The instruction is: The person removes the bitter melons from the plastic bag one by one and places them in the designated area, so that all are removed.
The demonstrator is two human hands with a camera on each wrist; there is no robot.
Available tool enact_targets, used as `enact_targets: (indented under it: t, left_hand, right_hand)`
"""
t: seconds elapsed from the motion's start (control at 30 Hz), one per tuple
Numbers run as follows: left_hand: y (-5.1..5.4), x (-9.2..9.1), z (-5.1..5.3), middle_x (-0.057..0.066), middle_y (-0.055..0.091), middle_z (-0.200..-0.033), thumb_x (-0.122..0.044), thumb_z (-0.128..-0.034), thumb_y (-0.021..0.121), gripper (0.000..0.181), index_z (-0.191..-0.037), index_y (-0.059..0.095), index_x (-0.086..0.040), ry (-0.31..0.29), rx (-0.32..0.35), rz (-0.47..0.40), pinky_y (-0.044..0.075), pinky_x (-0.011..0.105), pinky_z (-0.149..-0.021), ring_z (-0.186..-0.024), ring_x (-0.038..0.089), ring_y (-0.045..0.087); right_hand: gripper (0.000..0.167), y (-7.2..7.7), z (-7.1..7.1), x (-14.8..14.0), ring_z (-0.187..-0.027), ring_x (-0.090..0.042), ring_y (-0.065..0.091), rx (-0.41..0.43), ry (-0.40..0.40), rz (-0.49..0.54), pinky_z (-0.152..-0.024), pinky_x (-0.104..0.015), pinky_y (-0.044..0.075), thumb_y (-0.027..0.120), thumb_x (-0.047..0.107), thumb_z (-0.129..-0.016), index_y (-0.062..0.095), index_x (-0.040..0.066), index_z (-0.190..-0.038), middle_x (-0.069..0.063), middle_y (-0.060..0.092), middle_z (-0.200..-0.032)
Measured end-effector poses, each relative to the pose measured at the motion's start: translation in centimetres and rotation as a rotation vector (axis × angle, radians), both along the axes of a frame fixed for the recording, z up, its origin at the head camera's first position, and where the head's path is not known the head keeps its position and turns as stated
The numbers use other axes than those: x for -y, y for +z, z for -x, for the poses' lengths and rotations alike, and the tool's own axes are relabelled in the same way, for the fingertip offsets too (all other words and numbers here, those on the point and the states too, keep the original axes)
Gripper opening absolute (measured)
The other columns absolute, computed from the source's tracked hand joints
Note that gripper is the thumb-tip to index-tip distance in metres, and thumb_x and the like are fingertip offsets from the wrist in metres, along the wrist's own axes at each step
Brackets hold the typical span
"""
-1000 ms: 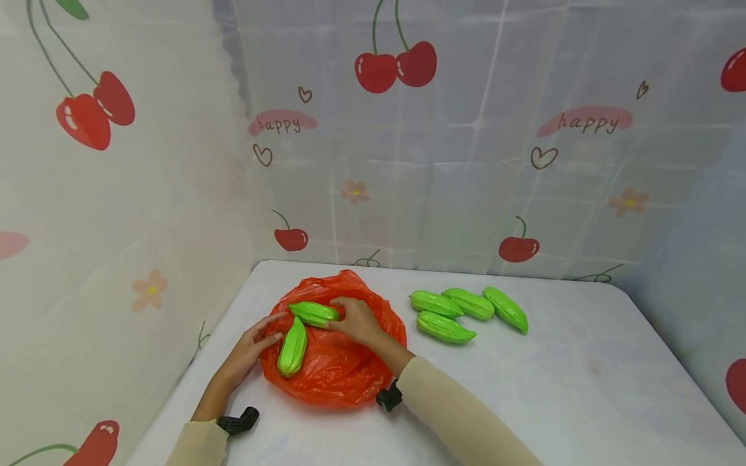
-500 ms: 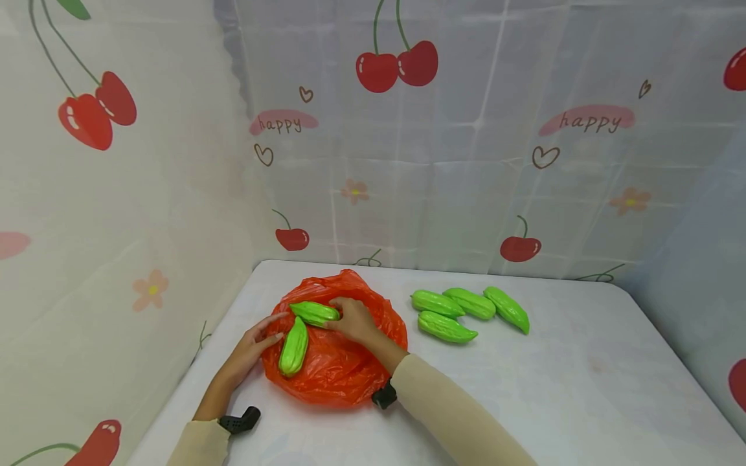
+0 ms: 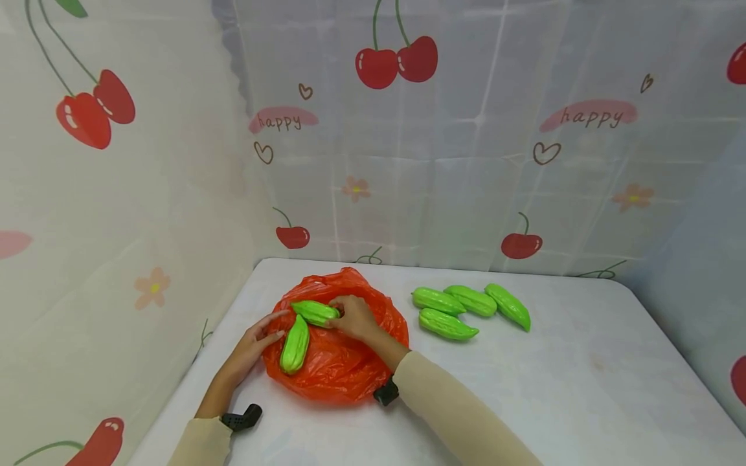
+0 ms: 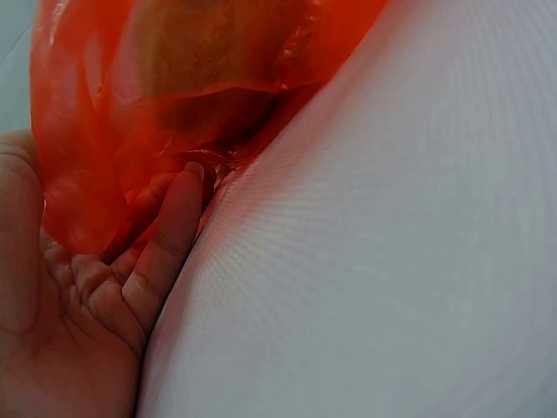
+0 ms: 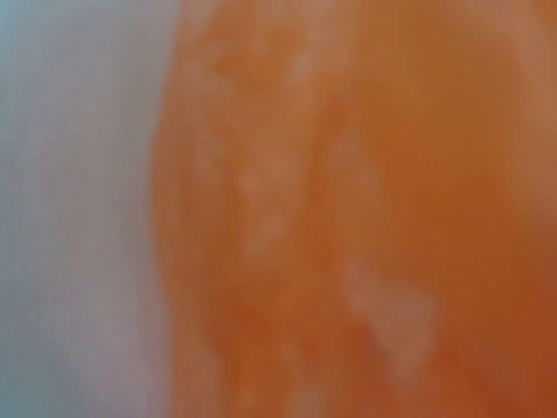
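Observation:
A crumpled red plastic bag [image 3: 344, 375] lies on the table with two green bitter melons on it. One bitter melon [image 3: 295, 346] points toward the person; the other bitter melon [image 3: 311, 312] lies crosswise behind it. My right hand [image 3: 357, 318] holds the right end of the crosswise one between thumb and fingers. At the bag's left side rests my left hand [image 3: 250, 346], its fingers spread against the plastic. In the left wrist view the fingers [image 4: 170, 231] touch the bag's lower edge [image 4: 83, 209]. Only blurred red plastic [image 5: 348, 218] fills most of the right wrist view.
Several more bitter melons lie in a group to the right of the bag, among them a front one [image 3: 447, 324] and a rightmost one [image 3: 508, 307]. The white table [image 3: 559, 382] meets a cherry-printed curtain [image 3: 431, 194] at the back and left.
Both hands stay in nearly the same place, the right one still on the crosswise bitter melon. The head view has tilted very slightly.

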State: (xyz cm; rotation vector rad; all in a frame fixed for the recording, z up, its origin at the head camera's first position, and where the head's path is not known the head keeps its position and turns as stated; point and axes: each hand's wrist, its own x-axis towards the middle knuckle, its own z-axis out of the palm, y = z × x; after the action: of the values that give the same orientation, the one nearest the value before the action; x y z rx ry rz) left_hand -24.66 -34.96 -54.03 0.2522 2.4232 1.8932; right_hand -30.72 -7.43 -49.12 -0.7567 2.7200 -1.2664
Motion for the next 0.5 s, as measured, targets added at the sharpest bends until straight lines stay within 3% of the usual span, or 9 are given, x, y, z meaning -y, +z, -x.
enact_targets:
  t: [0.5]
  left_hand:
    - [0.1, -0.1, 0.0, 0.016, 0.033, -0.162, -0.020, -0.1023, 0.061, 0.050, -0.150, 0.048, -0.008, -0.005, -0.018, -0.005, 0.010, 0.065, -0.119, -0.153, 0.037, 0.015]
  right_hand:
    - [0.036, 1.9, -0.6, -0.9, -0.091, -0.016, 0.064, -0.009, 0.006, 0.048, -0.079, -0.026, 0.057, 0.083, 0.016, -0.086, 0.074, 0.006, -0.120, -0.004, 0.072, -0.109]
